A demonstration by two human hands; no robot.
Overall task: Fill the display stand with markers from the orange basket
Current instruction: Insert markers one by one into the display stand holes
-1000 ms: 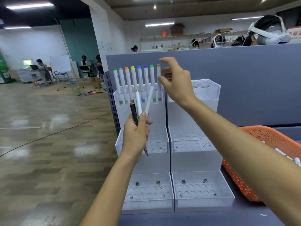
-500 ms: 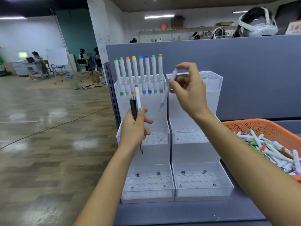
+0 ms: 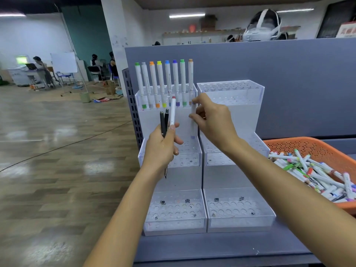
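Observation:
A clear acrylic display stand (image 3: 230, 112) with three stepped tiers stands on the grey desk. Several white markers (image 3: 167, 78) with coloured caps fill the back row of its top left tier. My left hand (image 3: 160, 149) grips a red-capped white marker (image 3: 172, 110) and two black pens (image 3: 164, 122) upright in front of the stand. My right hand (image 3: 213, 120) pinches a white marker with purple ends (image 3: 193, 120), held upright just right of the filled row. The orange basket (image 3: 312, 149) at the right holds several loose markers (image 3: 316, 174).
A grey partition wall (image 3: 289, 74) rises behind the stand, with a white headset (image 3: 262, 26) on top. The desk's left edge drops to a wooden floor (image 3: 57, 151). People sit at desks far off at the left.
My right hand has taken the purple-ended marker from my left hand's bundle, turned it upright and lowered it toward the top left tier. The view has tilted down, showing more of the basket.

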